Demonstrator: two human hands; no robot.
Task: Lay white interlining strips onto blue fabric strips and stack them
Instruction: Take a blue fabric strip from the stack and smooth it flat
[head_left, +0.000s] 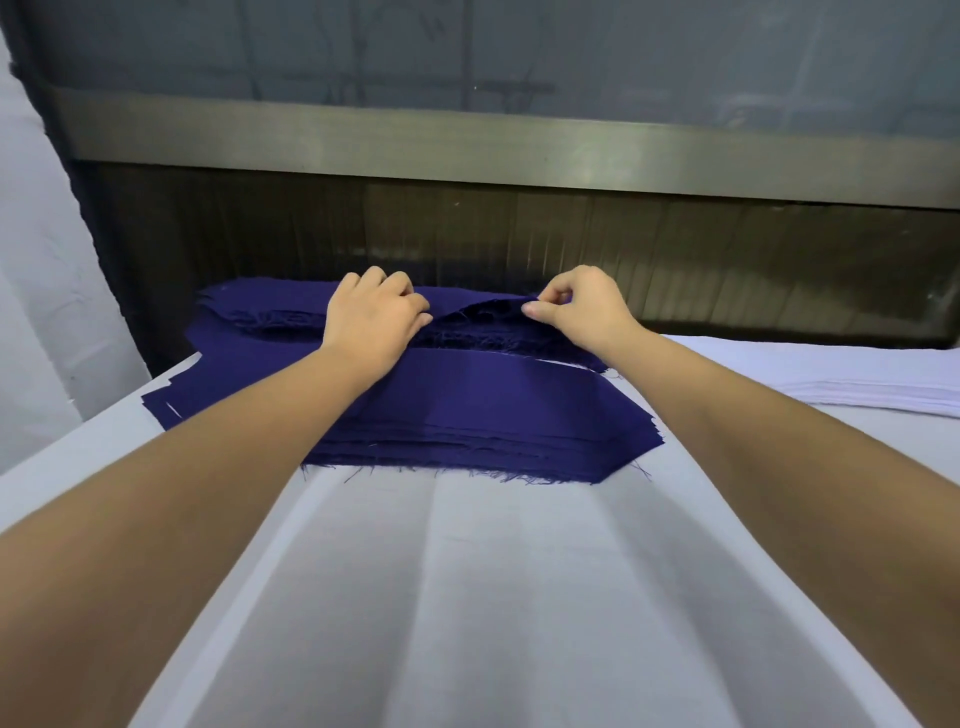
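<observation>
Both hands work at the far stack (260, 306) of blue strips, which lies at the back of the table (467, 597), close against a dark slatted curtain (519, 234). The right hand (584, 306) pinches the edge of the top strip (483, 306) between thumb and forefinger and holds it raised off the pile, with the other fingers curled in. The left hand (374, 319) rests on the same stack just beside it, fingers curled, thumb and fingertips closed on the cloth where the top strip dips down. Frayed threads show under the raised edge. A near stack (493, 405) of blue strips lies just in front, touching the far one, with angled ends and loose threads along its front edge; the left forearm crosses over it. A thin white sliver (566, 364) shows between the two stacks. The white interlining (872, 389) sits in a flat pile at the right side of the table, well apart from the hands. Above the curtain runs a metal bar (467, 150), and above that a grey panel (623, 62) bears faint dark marks too blurred to read.
</observation>
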